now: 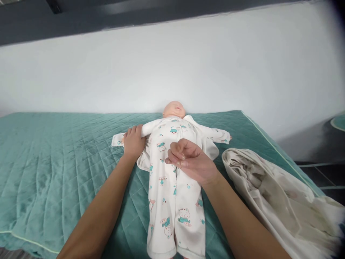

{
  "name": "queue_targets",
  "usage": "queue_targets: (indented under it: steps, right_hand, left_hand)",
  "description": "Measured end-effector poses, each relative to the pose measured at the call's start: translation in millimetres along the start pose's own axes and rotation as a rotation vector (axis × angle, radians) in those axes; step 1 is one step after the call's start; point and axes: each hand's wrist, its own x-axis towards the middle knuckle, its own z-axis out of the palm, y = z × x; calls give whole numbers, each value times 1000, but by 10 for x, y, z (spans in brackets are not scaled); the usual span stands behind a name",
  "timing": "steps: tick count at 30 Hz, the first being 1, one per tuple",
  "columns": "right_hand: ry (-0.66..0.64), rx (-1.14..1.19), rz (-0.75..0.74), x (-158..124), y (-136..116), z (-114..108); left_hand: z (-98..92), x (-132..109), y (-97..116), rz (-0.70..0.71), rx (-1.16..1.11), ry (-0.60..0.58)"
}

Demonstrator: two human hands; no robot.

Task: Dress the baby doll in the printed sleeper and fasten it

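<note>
A baby doll (174, 109) lies on its back with its head against the wall. It wears pants (163, 201) and a top (178, 124), both white and printed with cartoon animals; the top's lower edges spread out at both sides. My left hand (134, 140) is wrapped round the doll's arm and the sleeve (117, 140) on the left, and the cuff sticks out past my fingers. Over the doll's belly my right hand (192, 158) has its fingers curled in toward the thumb; whether cloth is pinched there I cannot make out. The other sleeve (218, 135) is stretched out to the right.
A crumpled off-white cloth (272, 194) lies on the bed at the right, beside my right forearm. The green quilted bedspread (67, 172) reaches back to a white wall (121, 72). A dark beam (107, 14) crosses the top of the view.
</note>
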Motion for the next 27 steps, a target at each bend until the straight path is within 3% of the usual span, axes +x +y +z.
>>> queue_targets:
  steps: [17,27]
  right_hand:
    - [-53,-22,-6,1,-4,-9]
    - [-16,21,47,-7,-24,1]
  left_hand:
    - [-10,10,-1,-12,-3,-20]
    - [-12,6,-4,-12,-9,-23]
